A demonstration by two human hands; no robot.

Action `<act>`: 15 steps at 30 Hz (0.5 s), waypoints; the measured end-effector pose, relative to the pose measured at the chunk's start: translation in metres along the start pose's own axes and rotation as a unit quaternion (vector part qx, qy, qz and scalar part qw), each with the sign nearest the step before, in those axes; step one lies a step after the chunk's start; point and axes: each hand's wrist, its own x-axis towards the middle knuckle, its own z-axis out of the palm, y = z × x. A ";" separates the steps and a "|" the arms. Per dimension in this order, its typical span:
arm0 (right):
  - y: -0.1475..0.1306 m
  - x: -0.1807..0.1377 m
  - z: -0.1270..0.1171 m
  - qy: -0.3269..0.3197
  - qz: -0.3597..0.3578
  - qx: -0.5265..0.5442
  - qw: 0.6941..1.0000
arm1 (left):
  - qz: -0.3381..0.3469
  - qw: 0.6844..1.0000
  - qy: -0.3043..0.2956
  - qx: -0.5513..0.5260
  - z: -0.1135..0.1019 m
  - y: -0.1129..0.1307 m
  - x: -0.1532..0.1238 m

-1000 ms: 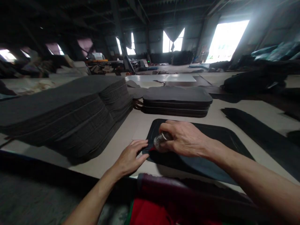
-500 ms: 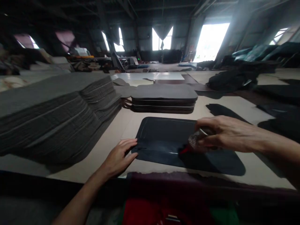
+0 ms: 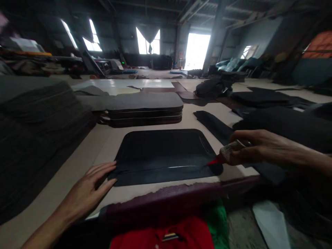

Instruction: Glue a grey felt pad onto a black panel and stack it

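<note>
Your right hand (image 3: 249, 150) was closed around a small bottle (image 3: 229, 152), and its red tip (image 3: 214, 161) pointed to your left, touching the near right corner of the flat black mat (image 3: 162, 152). The bottle lay almost level, with its long way running left to right. The mat's long way also ran left to right, and a thin shiny line (image 3: 178, 166) stretched along it from the red tip toward your other hand. Your left hand (image 3: 89, 192) lay flat with its fingers spread, pressing on the mat's left edge, far across the mat from the bottle. Just behind the bottle lay one long black strip (image 3: 211, 124). Farther back, past the mat, sat one low pile of dark mats (image 3: 145, 109), and far off to the left rose one tall grey stack (image 3: 38, 121). All of them rested on the tan table (image 3: 103, 141), and nothing stood between the tip and your left hand.
</note>
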 end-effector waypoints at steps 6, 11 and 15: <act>0.035 -0.016 -0.016 -0.063 0.031 -0.076 0.995 | -0.016 1.000 -0.003 0.001 -0.002 0.004 0.002; 0.046 -0.025 -0.018 -0.009 0.035 -0.052 0.998 | -0.016 1.000 -0.004 0.015 -0.001 -0.001 0.002; 0.052 -0.033 -0.019 -0.008 0.061 -0.017 0.998 | -0.005 1.000 0.011 0.026 -0.001 -0.003 0.002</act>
